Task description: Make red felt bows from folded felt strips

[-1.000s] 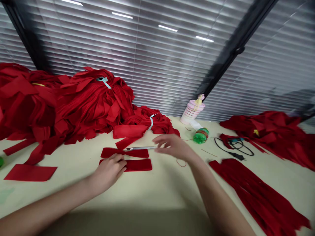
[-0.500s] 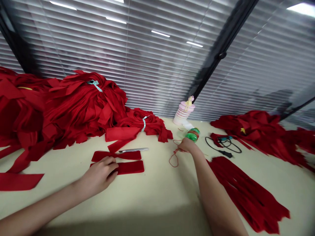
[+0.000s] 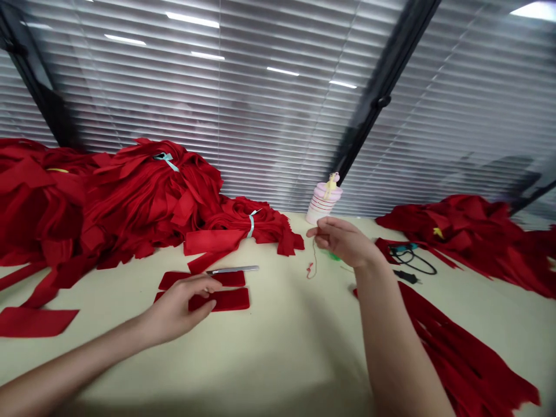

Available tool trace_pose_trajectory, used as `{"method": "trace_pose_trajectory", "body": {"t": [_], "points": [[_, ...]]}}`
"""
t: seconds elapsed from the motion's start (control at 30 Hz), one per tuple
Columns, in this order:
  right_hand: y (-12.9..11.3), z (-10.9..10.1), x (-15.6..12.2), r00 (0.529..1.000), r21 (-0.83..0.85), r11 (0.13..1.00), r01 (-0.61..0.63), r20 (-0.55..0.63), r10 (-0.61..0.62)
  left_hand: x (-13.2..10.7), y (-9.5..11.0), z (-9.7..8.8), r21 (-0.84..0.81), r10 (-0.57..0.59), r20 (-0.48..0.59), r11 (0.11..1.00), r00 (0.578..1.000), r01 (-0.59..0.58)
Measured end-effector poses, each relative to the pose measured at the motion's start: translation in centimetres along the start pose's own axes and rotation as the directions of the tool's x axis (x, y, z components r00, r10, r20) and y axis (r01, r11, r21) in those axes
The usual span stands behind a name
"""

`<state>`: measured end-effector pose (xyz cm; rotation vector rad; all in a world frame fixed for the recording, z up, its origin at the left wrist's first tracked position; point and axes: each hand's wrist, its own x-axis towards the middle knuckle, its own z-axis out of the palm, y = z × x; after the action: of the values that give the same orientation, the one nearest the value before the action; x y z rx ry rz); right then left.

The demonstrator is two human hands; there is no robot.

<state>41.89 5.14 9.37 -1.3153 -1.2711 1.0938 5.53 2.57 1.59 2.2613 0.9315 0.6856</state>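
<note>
My right hand [image 3: 341, 240] is raised above the table, fingers pinched on a thin red thread [image 3: 313, 262] that dangles down to a small knot just over the table top. My left hand [image 3: 180, 307] rests with its fingertips on the left end of two flat red felt strips [image 3: 226, 298] lying side by side on the cream table [image 3: 278, 347]. A slim metal tool [image 3: 232, 269] lies across the top of the farther strip.
Large heaps of red felt strips [image 3: 130, 197] fill the back left, one bundle [image 3: 249, 223] tied with a pale band. A pink spool stack [image 3: 324, 202] stands at the back. A black cable [image 3: 410, 260] and more red felt [image 3: 473, 231] lie right; long strips [image 3: 456, 347] near my right forearm.
My right hand reached right to the thread by the green bottle, pinched it, and has lifted it off the table. My left hand stayed on the felt strips.
</note>
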Motion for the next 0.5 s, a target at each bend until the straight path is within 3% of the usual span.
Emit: {"method": "trace_pose_trajectory", "body": {"t": [0.2, 0.37, 0.5], "points": [[-1.7, 4.3, -1.1, 0.980, 0.180, 0.979, 0.101, 0.150, -0.129, 5.4, 4.9, 1.7, -0.336, 0.022, 0.001, 0.941, 1.000, -0.020], [-3.0, 5.2, -2.8, 0.950, 0.213, 0.973, 0.089, 0.275, -0.147, 12.1, 8.8, 4.8, -0.531, 0.102, 0.005, 0.843, 0.995, -0.084], [-3.3, 4.6, -3.0, 0.971, 0.254, 0.961, 0.114, 0.175, -0.161, 13.4, 9.4, 6.7, -0.632, 0.050, 0.091, 0.774, 0.995, 0.019]]}}
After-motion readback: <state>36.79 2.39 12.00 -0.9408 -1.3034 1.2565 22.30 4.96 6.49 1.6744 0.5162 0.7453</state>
